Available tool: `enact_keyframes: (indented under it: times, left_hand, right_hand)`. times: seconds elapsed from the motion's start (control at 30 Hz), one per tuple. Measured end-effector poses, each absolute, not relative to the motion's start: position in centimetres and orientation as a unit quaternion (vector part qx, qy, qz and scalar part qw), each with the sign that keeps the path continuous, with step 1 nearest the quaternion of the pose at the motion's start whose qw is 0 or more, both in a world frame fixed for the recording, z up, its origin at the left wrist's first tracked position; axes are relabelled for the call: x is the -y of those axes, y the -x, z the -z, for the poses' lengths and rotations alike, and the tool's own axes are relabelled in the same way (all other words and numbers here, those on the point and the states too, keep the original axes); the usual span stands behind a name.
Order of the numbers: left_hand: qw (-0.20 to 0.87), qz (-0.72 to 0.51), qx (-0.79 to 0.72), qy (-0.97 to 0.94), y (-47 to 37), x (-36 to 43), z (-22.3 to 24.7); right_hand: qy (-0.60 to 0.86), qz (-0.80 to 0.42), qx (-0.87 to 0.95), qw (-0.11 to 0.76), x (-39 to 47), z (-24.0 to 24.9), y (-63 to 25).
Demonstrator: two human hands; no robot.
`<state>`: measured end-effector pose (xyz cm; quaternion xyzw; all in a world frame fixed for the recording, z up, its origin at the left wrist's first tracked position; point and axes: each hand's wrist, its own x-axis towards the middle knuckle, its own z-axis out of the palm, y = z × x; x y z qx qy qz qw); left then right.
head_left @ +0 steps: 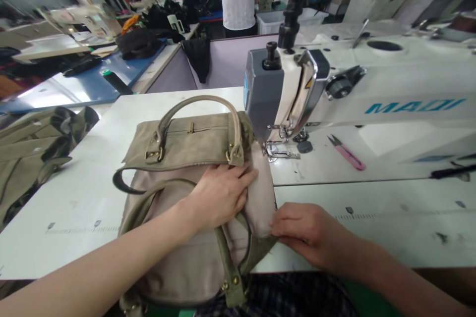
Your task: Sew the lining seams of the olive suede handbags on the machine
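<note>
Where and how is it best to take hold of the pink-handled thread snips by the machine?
Probably by the pink handles, coming from the near right with the right hand: the snips lie flat, blades pointing away and left, handles nearer the person.

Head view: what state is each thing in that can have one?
Bag: lying open
Main zipper: unzipped
Pocket zipper: looks closed
Upper handle: arched upward
Left hand: open, laid on the bag
Right hand: fingers closed on the bag's right edge
Pink snips: lying down, blades slightly apart
Sewing machine: running or not, cannot tell
</note>
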<state>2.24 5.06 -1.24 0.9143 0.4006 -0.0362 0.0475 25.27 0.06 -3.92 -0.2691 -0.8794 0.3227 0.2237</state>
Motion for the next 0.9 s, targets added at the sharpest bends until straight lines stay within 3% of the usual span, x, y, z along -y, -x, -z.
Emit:
enact_keyframes:
  times: [0.2, 0.37, 0.5, 0.7, 0.9]
  left_hand:
    - [0.066, 0.017, -0.408, -0.911, -1.9, -5.8, 0.3]
    - [0.097, -0.015, -0.315, -0.944, -2.1, 0.5, -0.3]
    - [0.079, 0.004, -0.332, -0.94, -1.5, 4.0, 1.2]
    - [0.121, -0.032, -0.339, -0.932, 0.4, 2.3, 1.8]
    - [0.057, -0.026, -0.262, -0.963, 0.5, 0.6, 1.3]
  right_hand:
    - [0.291, -0.282, 0.888, 0.217, -0.8, 4.7, -25.3]
    - [0.295, -0.252, 0.897, 0.212, -1.0, 4.3, -25.1]
    - [0.268, -0.165, 0.919, 0.239, -0.5, 3.8, -24.5]
    - [0.332, -0.101, 0.869, 0.352, 1.3, 4.8, -24.3]
    - [0.352, -0.115, 0.87, 0.326, 2.0, 6.2, -24.0]
